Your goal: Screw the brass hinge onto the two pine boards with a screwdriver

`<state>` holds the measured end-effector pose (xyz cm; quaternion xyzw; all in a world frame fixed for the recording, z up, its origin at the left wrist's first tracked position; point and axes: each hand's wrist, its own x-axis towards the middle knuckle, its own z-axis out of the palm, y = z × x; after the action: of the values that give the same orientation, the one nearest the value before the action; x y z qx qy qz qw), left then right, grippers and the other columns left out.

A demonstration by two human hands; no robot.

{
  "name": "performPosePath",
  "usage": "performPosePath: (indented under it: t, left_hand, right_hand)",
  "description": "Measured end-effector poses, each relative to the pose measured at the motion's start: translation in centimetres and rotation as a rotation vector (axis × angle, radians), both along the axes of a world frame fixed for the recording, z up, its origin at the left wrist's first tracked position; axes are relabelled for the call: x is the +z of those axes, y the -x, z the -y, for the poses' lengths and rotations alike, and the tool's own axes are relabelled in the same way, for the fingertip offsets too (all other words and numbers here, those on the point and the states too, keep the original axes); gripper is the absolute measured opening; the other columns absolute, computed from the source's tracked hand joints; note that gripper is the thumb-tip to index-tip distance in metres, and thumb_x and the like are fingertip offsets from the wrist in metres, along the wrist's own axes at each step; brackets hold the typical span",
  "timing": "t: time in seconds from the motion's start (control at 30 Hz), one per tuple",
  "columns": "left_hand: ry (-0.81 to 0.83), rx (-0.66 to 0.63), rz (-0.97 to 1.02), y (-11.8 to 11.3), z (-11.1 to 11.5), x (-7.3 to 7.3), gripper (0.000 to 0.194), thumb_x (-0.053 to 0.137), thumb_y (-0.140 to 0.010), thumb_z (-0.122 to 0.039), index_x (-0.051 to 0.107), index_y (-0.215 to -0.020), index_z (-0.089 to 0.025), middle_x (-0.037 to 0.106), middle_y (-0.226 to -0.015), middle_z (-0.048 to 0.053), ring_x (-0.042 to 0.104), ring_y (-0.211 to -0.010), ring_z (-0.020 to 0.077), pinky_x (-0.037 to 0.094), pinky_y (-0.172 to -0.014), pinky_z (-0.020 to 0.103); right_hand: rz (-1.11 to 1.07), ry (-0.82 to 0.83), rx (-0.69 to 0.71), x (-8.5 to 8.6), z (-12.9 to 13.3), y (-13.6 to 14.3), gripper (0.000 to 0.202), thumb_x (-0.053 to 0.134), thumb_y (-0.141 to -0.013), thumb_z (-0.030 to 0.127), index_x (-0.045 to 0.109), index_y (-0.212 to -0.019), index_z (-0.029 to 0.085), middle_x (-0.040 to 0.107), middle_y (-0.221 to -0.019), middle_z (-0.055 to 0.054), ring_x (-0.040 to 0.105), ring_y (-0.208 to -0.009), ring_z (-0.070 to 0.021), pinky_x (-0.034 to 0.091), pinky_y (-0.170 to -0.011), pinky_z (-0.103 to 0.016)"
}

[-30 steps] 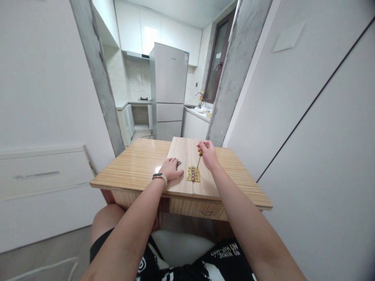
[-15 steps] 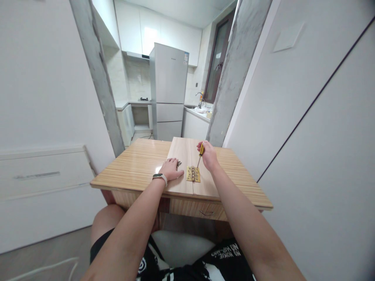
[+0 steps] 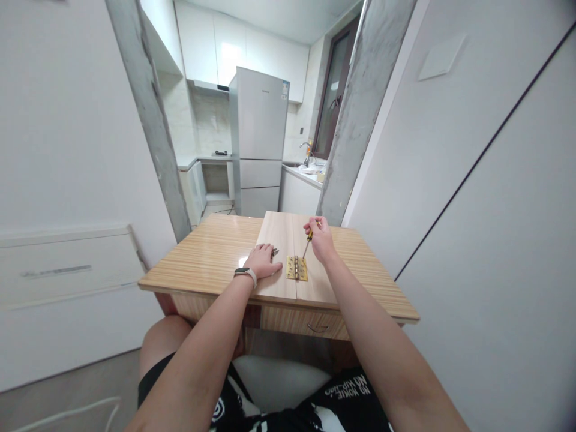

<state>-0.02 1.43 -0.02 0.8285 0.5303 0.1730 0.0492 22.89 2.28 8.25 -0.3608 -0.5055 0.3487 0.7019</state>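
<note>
A brass-coloured hinge (image 3: 290, 268) lies unfolded across the seam between two pale wooden boards (image 3: 281, 225). My right hand (image 3: 321, 239) is closed around a yellow-and-black screwdriver (image 3: 307, 246), its shaft pointing down and its tip at the hinge's far right corner. To the left of the hinge, my left hand (image 3: 263, 260) rests on the left board with its fingers spread. Several small dark metal pieces, perhaps screws (image 3: 275, 252), lie beside its fingers, partly hidden by them.
The boards lie on a striped wooden table (image 3: 198, 261) with a drawer (image 3: 310, 324) at its front. White panels stand close on both sides. Beyond the table are a grey refrigerator (image 3: 261, 126) and a sink counter with a tap (image 3: 306, 153).
My right hand has shifted its fingers on the screwdriver handle, now covering more of its top. The tip stays at the hinge corner, and my left hand keeps its place.
</note>
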Motion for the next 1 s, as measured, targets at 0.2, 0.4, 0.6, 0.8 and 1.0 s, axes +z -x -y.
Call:
performPosePath:
  t: [0.2, 0.4, 0.6, 0.8, 1.0]
  left_hand:
    - [0.002, 0.002, -0.002, -0.01, 0.02, 0.05, 0.074, 0.061, -0.089, -0.062, 0.053, -0.150, -0.021, 0.050, -0.162, 0.013, 0.039, -0.152, 0.0370, 0.033, -0.125, 0.049]
    - [-0.012, 0.003, -0.003, -0.09, -0.18, -0.19, 0.076, 0.061, -0.088, -0.063, 0.053, -0.150, -0.021, 0.051, -0.162, 0.014, 0.040, -0.152, 0.0370, 0.032, -0.125, 0.048]
    - [-0.018, 0.004, -0.006, -0.08, -0.29, -0.31, 0.075, 0.061, -0.088, -0.063, 0.053, -0.150, -0.020, 0.050, -0.163, 0.014, 0.040, -0.151, 0.0368, 0.032, -0.125, 0.048]
    - [-0.016, -0.004, 0.003, 0.00, -0.16, -0.15, 0.074, 0.061, -0.088, -0.063, 0.054, -0.148, -0.021, 0.052, -0.160, 0.014, 0.042, -0.150, 0.0372, 0.033, -0.124, 0.048]
    - [-0.010, 0.004, 0.003, -0.04, -0.15, -0.16, 0.073, 0.061, -0.088, -0.063, 0.054, -0.148, -0.022, 0.051, -0.161, 0.013, 0.041, -0.150, 0.0370, 0.033, -0.124, 0.049]
  right_hand:
    - [-0.017, 0.072, 0.096, 0.45, 0.08, 0.14, 0.043, 0.054, -0.093, 0.066, 0.067, -0.088, 0.025, 0.066, -0.076, -0.001, 0.058, -0.067, -0.0160, 0.049, -0.067, -0.031]
    - [-0.009, 0.068, 0.062, 0.24, 0.09, 0.34, 0.034, 0.065, -0.090, 0.057, 0.069, -0.087, 0.024, 0.070, -0.084, -0.002, 0.062, -0.074, -0.0156, 0.050, -0.070, -0.030]
    - [-0.031, 0.027, 0.029, 0.17, 0.35, 0.33, 0.039, 0.079, -0.084, 0.058, 0.062, -0.092, 0.024, 0.073, -0.089, -0.002, 0.067, -0.079, -0.0156, 0.053, -0.076, -0.031]
    - [0.001, 0.000, 0.021, -0.06, 0.20, 0.10, 0.038, 0.075, -0.087, 0.060, 0.059, -0.095, 0.027, 0.069, -0.081, 0.002, 0.059, -0.069, -0.0134, 0.047, -0.067, -0.028]
    - [-0.020, 0.066, 0.093, 0.14, 0.11, 0.21, 0.044, 0.057, -0.092, 0.069, 0.069, -0.095, 0.026, 0.067, -0.079, -0.001, 0.059, -0.069, -0.0165, 0.049, -0.066, -0.031]
